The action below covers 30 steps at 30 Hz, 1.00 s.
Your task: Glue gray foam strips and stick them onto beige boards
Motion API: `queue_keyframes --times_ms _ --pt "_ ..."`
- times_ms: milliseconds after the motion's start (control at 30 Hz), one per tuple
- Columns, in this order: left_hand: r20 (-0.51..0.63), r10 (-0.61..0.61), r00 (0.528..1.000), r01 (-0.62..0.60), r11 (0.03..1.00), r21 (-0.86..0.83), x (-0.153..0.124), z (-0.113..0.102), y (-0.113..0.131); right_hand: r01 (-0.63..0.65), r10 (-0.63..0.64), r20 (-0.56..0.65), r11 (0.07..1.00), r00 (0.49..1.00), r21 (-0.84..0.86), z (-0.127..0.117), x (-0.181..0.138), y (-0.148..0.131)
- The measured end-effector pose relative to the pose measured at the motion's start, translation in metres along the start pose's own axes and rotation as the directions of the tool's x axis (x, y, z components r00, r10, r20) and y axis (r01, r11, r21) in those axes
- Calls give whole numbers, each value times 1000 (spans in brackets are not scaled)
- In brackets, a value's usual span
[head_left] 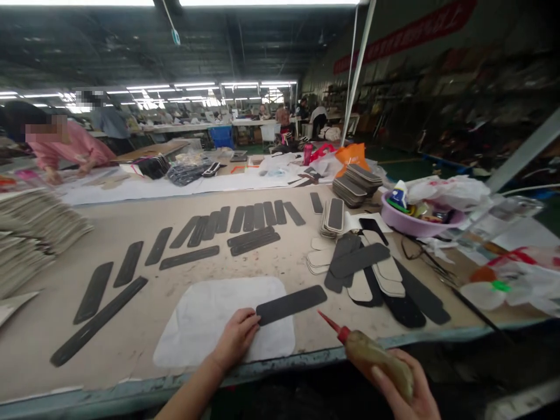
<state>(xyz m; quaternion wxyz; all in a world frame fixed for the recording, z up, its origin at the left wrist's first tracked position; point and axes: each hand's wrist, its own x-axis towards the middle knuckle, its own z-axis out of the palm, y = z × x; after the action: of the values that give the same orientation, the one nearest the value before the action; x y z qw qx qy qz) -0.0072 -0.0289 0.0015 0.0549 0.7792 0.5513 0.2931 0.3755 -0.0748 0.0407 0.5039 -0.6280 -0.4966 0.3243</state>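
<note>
My left hand pinches the left end of a dark grey rounded strip, which lies partly over a white sheet on the table. In my right hand is a squeeze glue bottle, yellowish and smeared, its red nozzle pointing left toward the strip's right end without touching it. To the right lies a loose pile of dark grey strips and beige pieces. Several more dark strips are spread across the table's left and middle.
A purple basin with bottles stands at the right, near scissors. Stacked pieces sit behind the pile. A tall stack of beige sheets occupies the left edge. A person in pink works at the far left table.
</note>
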Motion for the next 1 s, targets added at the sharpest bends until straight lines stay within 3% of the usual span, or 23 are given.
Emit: queue_keyframes --times_ms 100,233,367,467,733,1000 --pt "14 58 998 -57 998 -14 -8 -2 3 229 -226 143 973 964 -4 44 10 -23" --pt "47 101 994 -101 995 -1 -7 0 3 452 -447 334 889 830 65 93 16 -41" --pt "97 100 990 -98 995 -27 -6 1 1 541 -519 436 837 735 85 121 17 -43" --pt "113 85 990 -81 996 -40 -6 1 2 549 -506 511 832 695 76 134 19 -43" --pt "109 87 990 -84 996 -37 -3 -2 5 529 -450 590 847 671 44 145 17 -42" --pt "99 81 992 -82 997 0 -7 2 0 527 -431 476 846 767 -84 117 29 -29"
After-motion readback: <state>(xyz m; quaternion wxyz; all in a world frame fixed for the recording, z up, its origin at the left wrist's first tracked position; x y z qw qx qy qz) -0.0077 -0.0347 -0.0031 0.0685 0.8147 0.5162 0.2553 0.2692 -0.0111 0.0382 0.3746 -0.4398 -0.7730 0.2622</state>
